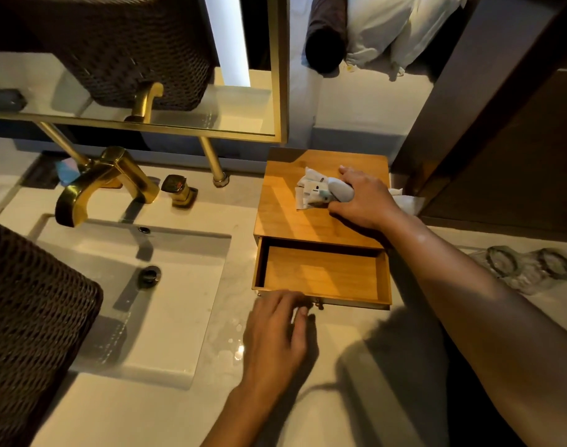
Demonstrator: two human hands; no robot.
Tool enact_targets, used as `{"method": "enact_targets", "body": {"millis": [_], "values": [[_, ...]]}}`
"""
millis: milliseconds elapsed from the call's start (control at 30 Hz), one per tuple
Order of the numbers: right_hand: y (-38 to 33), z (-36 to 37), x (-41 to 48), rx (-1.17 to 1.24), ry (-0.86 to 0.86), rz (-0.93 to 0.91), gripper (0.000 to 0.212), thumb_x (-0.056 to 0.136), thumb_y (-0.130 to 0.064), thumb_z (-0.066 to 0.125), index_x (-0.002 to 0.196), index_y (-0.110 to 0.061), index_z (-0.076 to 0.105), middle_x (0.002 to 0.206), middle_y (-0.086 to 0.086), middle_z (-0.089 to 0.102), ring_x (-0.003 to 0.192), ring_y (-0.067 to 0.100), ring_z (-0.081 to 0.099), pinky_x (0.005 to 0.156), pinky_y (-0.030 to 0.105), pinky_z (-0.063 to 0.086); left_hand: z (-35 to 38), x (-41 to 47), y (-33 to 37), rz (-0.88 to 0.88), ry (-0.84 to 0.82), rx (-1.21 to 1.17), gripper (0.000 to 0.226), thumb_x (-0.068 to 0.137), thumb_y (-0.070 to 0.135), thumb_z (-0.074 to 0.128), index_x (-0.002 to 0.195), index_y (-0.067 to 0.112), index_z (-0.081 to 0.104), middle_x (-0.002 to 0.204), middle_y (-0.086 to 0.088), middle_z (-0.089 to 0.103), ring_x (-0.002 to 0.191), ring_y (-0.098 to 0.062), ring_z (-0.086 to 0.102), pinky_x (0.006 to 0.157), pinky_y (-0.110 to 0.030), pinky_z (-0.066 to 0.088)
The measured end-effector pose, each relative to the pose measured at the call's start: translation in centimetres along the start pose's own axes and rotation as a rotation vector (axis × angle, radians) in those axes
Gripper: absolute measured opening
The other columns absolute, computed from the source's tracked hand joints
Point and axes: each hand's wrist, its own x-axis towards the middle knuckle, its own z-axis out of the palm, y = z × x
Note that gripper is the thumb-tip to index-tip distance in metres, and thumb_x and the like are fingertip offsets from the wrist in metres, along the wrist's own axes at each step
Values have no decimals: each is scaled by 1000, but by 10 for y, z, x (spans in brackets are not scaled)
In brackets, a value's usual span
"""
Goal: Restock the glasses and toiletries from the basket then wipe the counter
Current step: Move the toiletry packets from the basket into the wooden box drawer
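Observation:
A wooden drawer box [285,217] stands on the pale counter [324,366] right of the sink. Its drawer [321,275] is pulled out and looks bare inside. On the box top lies a small pile of white and pale-blue toiletry packets [311,190]. My right hand [362,201] rests on that pile, fingers curled around a pale grey-blue item. My left hand [275,330] is at the drawer's front edge by its small knob [319,305], fingers loosely spread, holding nothing. A dark woven basket [27,317] sits at the left over the sink edge. Two upturned glasses [530,266] stand at the right.
A gold faucet [105,185] and gold handle [179,191] stand behind the white sink basin [166,317]. A gold-framed mirror [280,66] hangs above on gold legs. A white cloth [408,201] lies behind the box. Water drops shine on the counter near my left hand.

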Motion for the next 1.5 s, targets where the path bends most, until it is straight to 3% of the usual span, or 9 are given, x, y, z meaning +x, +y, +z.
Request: {"method": "enact_targets", "body": {"millis": [133, 233, 300, 433, 800, 1100, 1267, 1400, 1500], "values": [[-8, -4, -4, 8, -30, 38, 64, 80, -38, 78, 135, -14, 58, 158, 3, 37, 141, 27, 38, 112, 44, 35, -16, -4, -27, 157, -97, 286, 62, 96, 34, 60, 154, 26, 40, 164, -9, 31, 154, -29, 23, 117, -44, 36], [-17, -2, -17, -14, -12, 65, 57, 79, -36, 79, 128, -12, 61, 146, 6, 48, 130, 27, 47, 105, 41, 41, -15, -6, -45, 105, -351, 486, 86, 101, 46, 43, 154, 35, -24, 163, -3, -32, 149, -23, -34, 129, -45, 3], [-28, 4, -34, -56, 4, 24, 54, 79, -37, 79, 124, -13, 61, 131, 7, 56, 119, 25, 51, 96, 36, 44, -13, -8, -48, 116, -366, 483, 90, 101, 45, 42, 149, 35, -33, 159, -3, -41, 147, -24, -39, 129, -41, 0], [-59, 27, -76, 52, -62, -101, 50, 80, -34, 77, 124, -24, 56, 118, 3, 64, 106, 20, 61, 78, 26, 47, -8, -9, -49, 122, -333, 483, 87, 98, 43, 37, 153, 30, -30, 162, -7, -37, 150, -26, -34, 127, -42, 8], [-51, 63, -101, 30, -310, -28, 38, 86, -27, 72, 120, -32, 56, 118, -6, 61, 109, 14, 60, 86, 33, 55, -13, -6, -51, 124, -380, 484, 86, 100, 44, 37, 154, 31, -28, 159, -4, -40, 150, -26, -34, 129, -46, 5], [-36, 44, -104, 12, -389, 7, 85, 73, -78, 60, 143, -33, 43, 139, -8, 51, 124, 11, 49, 92, 26, 43, -11, 7, -36, 187, -345, 522, 74, 99, 59, 15, 158, 25, -13, 165, -5, -24, 153, -25, -26, 126, -42, -11], [-37, 29, -150, 56, -309, -33, 78, 81, -76, 51, 147, -39, 35, 147, -11, 44, 132, 7, 43, 106, 37, 45, -10, 28, -25, 260, -342, 424, 77, 99, 64, 15, 160, 22, -5, 170, -5, -4, 152, -17, -17, 124, -34, -10], [-41, 35, -178, -6, -381, 15, 73, 89, -73, 38, 152, -41, 22, 161, -15, 23, 149, 8, 20, 117, 34, 22, -8, 36, -22, 289, -364, 413, 84, 96, 70, 24, 159, 24, -9, 171, -2, -2, 157, -22, -3, 127, -36, 5], [-47, 39, -180, -49, -369, 20, 81, 84, -82, 27, 153, -39, 24, 161, -13, 25, 148, 10, 21, 117, 36, 23, -7, 41, -21, 287, -423, 470, 88, 93, 66, 40, 161, 22, 7, 167, -6, 23, 152, -25, 27, 121, -37, 29]]}}
